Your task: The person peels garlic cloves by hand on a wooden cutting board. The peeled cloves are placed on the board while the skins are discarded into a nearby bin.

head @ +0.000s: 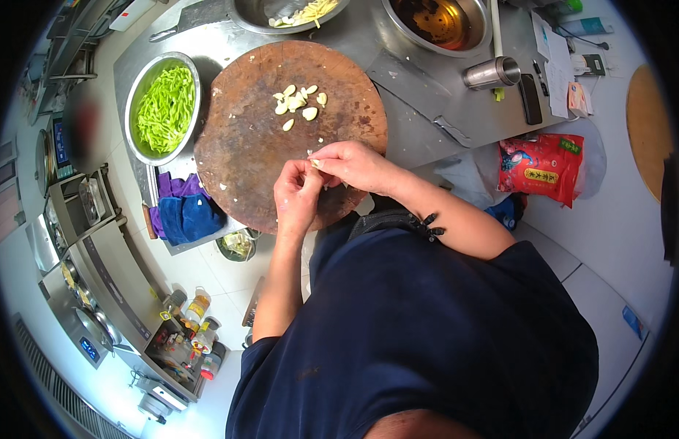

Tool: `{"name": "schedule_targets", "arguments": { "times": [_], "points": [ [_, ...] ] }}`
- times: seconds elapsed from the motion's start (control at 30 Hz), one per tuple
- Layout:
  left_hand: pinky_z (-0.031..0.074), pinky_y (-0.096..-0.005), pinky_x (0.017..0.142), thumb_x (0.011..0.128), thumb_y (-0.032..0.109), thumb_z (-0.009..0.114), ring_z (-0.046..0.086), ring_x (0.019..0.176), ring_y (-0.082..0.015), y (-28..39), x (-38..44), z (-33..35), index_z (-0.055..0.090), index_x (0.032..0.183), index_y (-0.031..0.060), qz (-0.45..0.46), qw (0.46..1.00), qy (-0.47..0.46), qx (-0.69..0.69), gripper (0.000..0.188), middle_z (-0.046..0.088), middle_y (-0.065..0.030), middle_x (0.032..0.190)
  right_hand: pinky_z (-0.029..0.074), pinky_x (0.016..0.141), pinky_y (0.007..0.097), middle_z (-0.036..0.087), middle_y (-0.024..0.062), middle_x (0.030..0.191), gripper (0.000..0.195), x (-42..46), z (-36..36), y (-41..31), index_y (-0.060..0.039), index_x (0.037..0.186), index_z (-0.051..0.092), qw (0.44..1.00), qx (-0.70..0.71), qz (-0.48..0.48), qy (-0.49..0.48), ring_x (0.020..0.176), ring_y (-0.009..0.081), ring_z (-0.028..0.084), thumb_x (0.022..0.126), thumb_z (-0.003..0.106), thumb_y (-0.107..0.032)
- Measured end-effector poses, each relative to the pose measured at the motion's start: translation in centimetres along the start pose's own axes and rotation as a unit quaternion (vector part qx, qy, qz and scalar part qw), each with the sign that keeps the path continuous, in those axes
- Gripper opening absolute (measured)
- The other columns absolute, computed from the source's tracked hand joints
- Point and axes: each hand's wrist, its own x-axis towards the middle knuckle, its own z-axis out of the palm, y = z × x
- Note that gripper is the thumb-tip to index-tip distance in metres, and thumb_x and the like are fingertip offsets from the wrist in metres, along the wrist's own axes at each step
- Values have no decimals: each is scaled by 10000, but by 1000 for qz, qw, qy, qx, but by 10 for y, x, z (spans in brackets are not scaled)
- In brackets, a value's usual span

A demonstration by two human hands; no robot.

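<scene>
Over the near part of a round wooden chopping block [246, 131], my two hands meet at a small garlic clove [316, 163]. The fingertips of my left hand [296, 192] and my right hand [357, 164] pinch it between them; the fingers partly hide it. Beyond my hands, several pale peeled garlic cloves [295, 101] lie in a loose group on the block. Small white scraps, like bits of garlic skin, are scattered over the wood.
Left of the block stands a steel bowl [130, 118] of green pepper strips, with blue and purple cloths [191, 218] nearer me. Right lies a cleaver [408, 82]. Behind are bowls of pale strips [304, 13] and amber liquid [441, 22]. A steel tumbler [490, 73] lies near a phone [530, 99].
</scene>
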Motion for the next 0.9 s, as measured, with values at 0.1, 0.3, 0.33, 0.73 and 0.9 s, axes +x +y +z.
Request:
{"name": "schedule_targets", "arguments": {
  "times": [0.1, 0.3, 0.33, 0.73, 0.9],
  "points": [
    [407, -204, 566, 943, 98, 609, 499, 642, -38, 3, -1, -2, 604, 934, 45, -34, 998, -17, -45, 55, 587, 22, 777, 537, 746, 253, 693, 64, 966, 278, 1, -2, 2, 4, 1201, 663, 998, 28, 50, 1, 829, 114, 638, 1007, 581, -178],
    [232, -200, 474, 919, 190, 536, 351, 540, -54, -3, 4, -11, 564, 904, 98, -146, 963, -65, -216, 97, 541, 12, 738, 535, 713, 259, 686, 83, 911, 228, -4, 0, -6, 11, 1102, 662, 984, 121, 129, 22, 780, 139, 649, 978, 575, -159],
    [234, -202, 471, 918, 194, 521, 353, 539, -57, -4, 4, -11, 562, 904, 99, -147, 960, -70, -230, 104, 544, 4, 741, 533, 708, 257, 681, 79, 896, 218, -3, -2, -4, 7, 1087, 661, 981, 145, 131, 13, 771, 136, 645, 975, 572, -158],
    [251, -212, 442, 948, 179, 513, 367, 505, -49, -8, 9, -37, 549, 848, 98, -124, 966, -11, -227, 133, 569, -22, 726, 558, 722, 253, 669, 61, 958, 224, 14, -22, -26, -1, 1128, 648, 978, 168, 75, 97, 800, 111, 638, 989, 634, -176],
    [303, -209, 450, 961, 155, 594, 417, 520, -44, -1, 7, -45, 575, 814, 77, -94, 989, 51, -101, 167, 586, -5, 717, 558, 702, 307, 711, 116, 954, 302, 70, -39, -26, 18, 1196, 652, 978, -121, -53, 161, 797, 159, 673, 947, 614, -148]
  ]
}}
